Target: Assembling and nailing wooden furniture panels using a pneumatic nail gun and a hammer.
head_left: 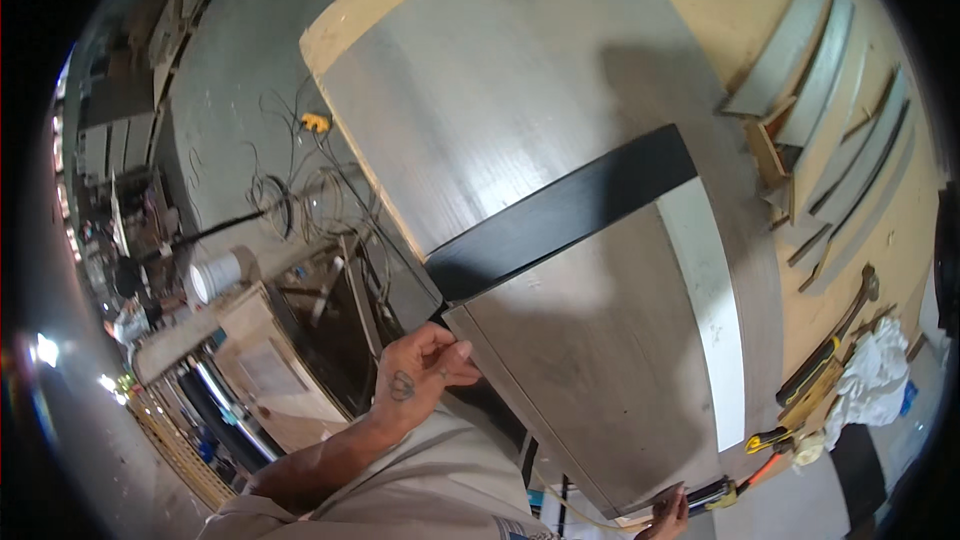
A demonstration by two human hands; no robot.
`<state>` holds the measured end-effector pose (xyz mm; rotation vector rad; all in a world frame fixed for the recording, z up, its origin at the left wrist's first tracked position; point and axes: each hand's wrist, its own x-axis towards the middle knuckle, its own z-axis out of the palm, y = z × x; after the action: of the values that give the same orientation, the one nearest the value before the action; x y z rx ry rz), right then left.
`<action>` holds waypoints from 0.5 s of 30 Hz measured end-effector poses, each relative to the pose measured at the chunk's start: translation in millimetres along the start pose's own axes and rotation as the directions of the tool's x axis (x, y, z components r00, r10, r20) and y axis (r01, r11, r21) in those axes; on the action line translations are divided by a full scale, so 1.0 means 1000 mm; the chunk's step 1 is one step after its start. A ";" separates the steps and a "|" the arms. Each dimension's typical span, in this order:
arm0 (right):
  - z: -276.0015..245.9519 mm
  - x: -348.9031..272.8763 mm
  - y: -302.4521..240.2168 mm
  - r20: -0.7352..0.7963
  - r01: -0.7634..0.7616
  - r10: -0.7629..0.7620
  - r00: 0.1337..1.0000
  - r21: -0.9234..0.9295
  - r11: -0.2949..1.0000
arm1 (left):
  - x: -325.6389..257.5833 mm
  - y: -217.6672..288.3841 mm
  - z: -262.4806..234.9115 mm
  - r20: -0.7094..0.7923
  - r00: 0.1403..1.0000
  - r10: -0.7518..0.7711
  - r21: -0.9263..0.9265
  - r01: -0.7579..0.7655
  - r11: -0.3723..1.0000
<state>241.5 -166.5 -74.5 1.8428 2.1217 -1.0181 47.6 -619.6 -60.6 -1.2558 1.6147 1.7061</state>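
A grey-brown wood-grain panel (610,340) lies on a larger grey wood-grain board (490,90). Pinched at the panel's left corner, the fingers of my left hand (425,370) are closed on its edge. My right hand (668,517) is at the panel's lower right corner, its fingers closed round the edge; the lower frame edge cuts most of it off. Along the panel's far edge lies a black strip (570,210), touching it at the left end. A white strip (708,300) runs down its right side. Next to my right hand is a dark tool (712,493), partly hidden.
Curved grey strips (795,50) lie at the far right. Nearer are a hammer (835,335), a yellow-black handled tool (768,438) and crumpled white plastic (873,375). On the floor at left are a white bucket (213,278), tangled cables (320,195) and a wooden frame (270,340).
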 end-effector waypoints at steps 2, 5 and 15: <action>-0.003 0.005 0.000 0.030 -0.022 0.022 0.999 0.025 0.999 | 0.004 -0.002 -0.001 0.008 1.000 -0.015 0.029 0.015 0.999; 0.004 -0.005 -0.014 0.035 -0.026 0.024 0.999 0.067 0.997 | 0.009 -0.005 -0.002 0.046 0.999 0.016 0.020 -0.017 1.000; 0.012 -0.005 -0.022 0.064 0.003 -0.002 0.998 -0.009 1.000 | 0.024 -0.012 -0.003 0.050 0.999 -0.008 0.069 0.004 0.998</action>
<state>218.8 -177.6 -72.1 1.7790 2.0889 -1.0524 47.4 -625.7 -86.7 -1.1752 1.6246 1.6512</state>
